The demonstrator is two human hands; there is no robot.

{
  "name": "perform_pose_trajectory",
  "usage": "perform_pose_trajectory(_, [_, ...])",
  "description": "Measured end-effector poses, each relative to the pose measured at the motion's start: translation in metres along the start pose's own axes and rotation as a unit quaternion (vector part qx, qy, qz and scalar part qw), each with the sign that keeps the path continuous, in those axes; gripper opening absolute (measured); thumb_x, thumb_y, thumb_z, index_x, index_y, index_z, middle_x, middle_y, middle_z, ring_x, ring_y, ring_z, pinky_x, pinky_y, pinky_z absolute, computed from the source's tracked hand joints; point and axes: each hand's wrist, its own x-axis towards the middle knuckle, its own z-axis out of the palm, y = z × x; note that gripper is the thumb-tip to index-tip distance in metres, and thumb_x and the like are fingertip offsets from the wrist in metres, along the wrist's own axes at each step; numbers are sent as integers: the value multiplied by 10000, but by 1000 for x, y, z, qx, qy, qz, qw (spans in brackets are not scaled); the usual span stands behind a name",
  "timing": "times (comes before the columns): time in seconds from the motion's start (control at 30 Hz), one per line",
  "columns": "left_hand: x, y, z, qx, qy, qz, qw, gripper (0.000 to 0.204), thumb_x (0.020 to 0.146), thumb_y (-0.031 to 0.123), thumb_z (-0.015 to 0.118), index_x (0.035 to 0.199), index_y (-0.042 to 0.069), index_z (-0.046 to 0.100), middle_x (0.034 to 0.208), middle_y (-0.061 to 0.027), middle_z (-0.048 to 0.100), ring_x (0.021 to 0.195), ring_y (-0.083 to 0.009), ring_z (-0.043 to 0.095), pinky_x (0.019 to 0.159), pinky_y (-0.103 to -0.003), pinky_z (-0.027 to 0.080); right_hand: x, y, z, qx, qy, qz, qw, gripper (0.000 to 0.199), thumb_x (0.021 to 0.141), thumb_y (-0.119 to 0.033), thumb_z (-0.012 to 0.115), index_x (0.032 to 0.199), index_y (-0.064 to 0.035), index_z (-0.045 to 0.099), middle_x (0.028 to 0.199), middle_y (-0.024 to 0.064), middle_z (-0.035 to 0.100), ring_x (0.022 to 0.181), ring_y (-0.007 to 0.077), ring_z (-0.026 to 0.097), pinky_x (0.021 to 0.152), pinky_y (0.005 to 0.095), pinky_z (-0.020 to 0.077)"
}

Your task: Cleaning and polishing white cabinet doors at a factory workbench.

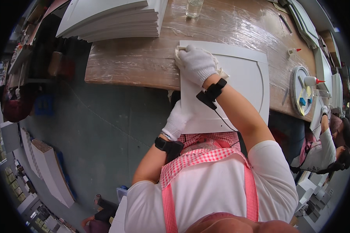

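A white framed panel [241, 77], like a cabinet door, lies partly on the table and overhangs its front edge toward my lap. My right hand [197, 64], in a white knitted glove, presses a bunched cream cloth [223, 72] onto the panel's far left corner. Its fingers are closed over the cloth. Also gloved, my left hand [177, 121] holds the panel's left edge nearer to my body, below the table's level. Some of its fingers are hidden at the edge.
The brown table [136, 64] is covered in plastic film. A stack of white panels [116, 21] stands far left, beside a glass jar [194, 8]. At right are red-tipped glue bottles [310, 81] and a round tray [295, 83]. Another person [324, 145] works farther right.
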Motion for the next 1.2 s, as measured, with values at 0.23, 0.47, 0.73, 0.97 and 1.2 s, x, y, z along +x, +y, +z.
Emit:
perform_pose_trajectory(0.23, [10,-1,-3,-50,-15,19,998,500,921,97,756,1346,0,512,1238,-65,633,1122,-134,600,987,-313,511,-120,28,-4,43,-27,-66,997,264,873,-191,649,1128,-161,709,1060,98,673,932,314,688,799,434,570])
perform_pose_trajectory(0.47, [11,38,-13,123,-10,5,992,448,949,158,724,1328,4,540,1081,-82,687,973,-164,655,899,-336,540,-109,198,-10,-58,112,291,948,265,966,-339,635,1063,-101,698,1090,186,668,943,406,676,795,492,554])
perform_pose_trajectory(0.73, [128,187,5,91,32,258,961,567,915,87,758,1395,-35,481,1148,-126,650,1024,-194,652,913,-329,560,-129,209,-17,-21,173,300,938,209,937,-285,642,1023,-101,694,1042,177,660,941,386,667,777,496,553])
perform_pose_trajectory(0.97, [303,233,16,247,141,280,917,1009,804,96,879,1595,24,258,1604,-195,354,1414,-305,438,1151,-408,400,-124,204,-24,80,100,334,934,258,853,-226,690,1077,-100,698,1108,132,678,1055,339,677,886,465,550])
perform_pose_trajectory(1.2, [387,223,-22,218,101,341,909,703,834,191,862,1409,21,494,1350,-159,581,1224,-261,566,1047,-399,464,-133,209,-23,100,87,338,932,359,769,-189,771,1107,-92,697,1139,118,684,1099,323,679,891,445,551])
